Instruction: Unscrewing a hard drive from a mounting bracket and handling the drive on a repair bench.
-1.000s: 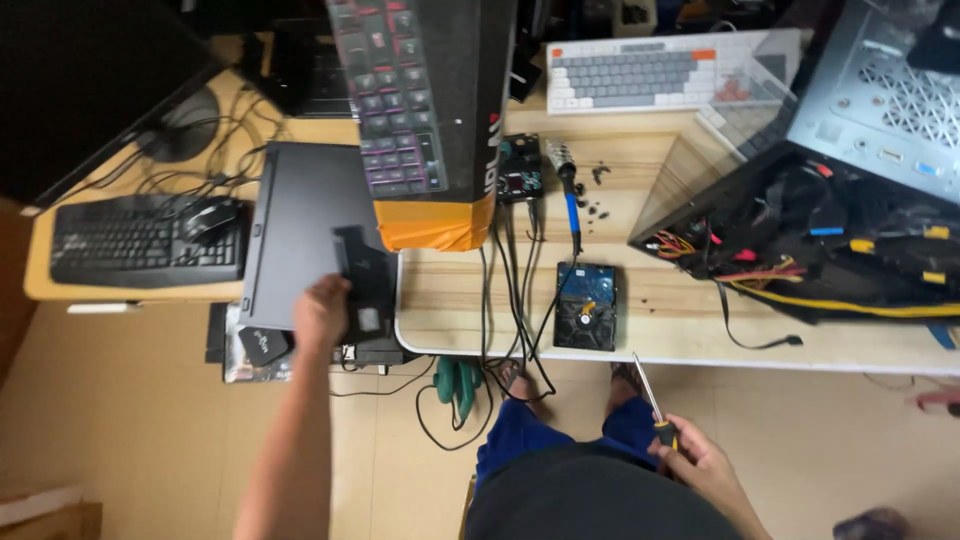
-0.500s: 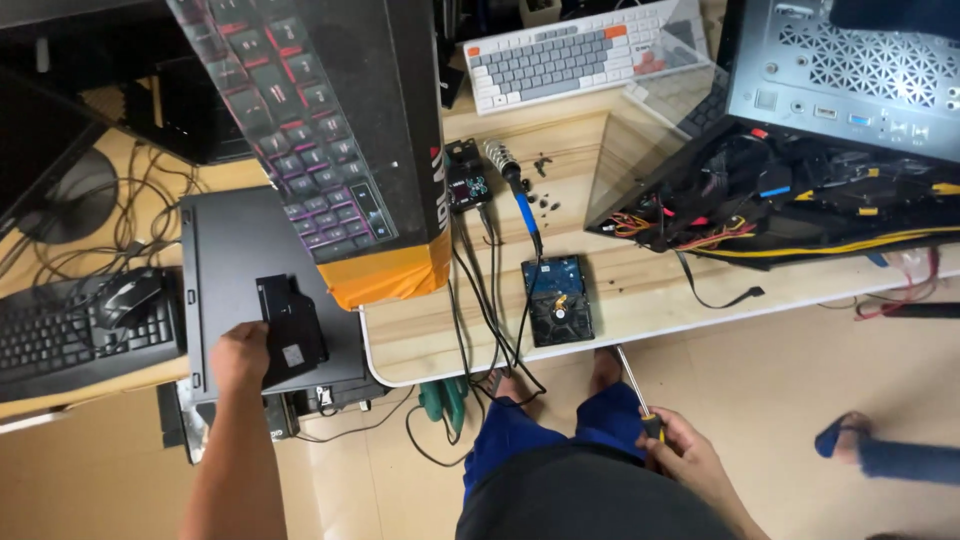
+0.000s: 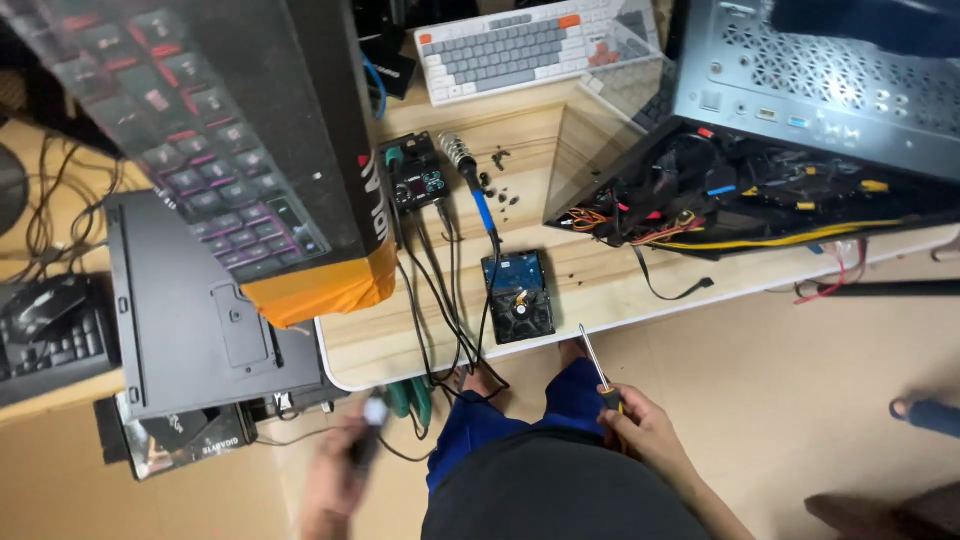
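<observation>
My right hand (image 3: 645, 432) grips a screwdriver (image 3: 597, 365) by its handle, with the shaft pointing up at the front edge of the wooden table (image 3: 600, 290). A bare hard drive (image 3: 518, 297) lies flat on the table just beyond the tip. My left hand (image 3: 335, 485) is blurred, low at the left over the floor, and closed on a small dark part (image 3: 366, 435) with a pale end. It is below a dark grey case panel (image 3: 190, 310) lying flat to the left of the table.
A tall keyboard box (image 3: 230, 150) with an orange end leans over the table's left. A soldering iron (image 3: 470, 180), small black screws and cables lie behind the drive. An open computer case (image 3: 800, 130) full of wires sits right, a white keyboard (image 3: 520, 45) behind, a black keyboard (image 3: 50, 345) far left.
My left hand has come off the dark grey panel and drawn back toward my body with the small dark part. The right hand keeps the screwdriver in the same place.
</observation>
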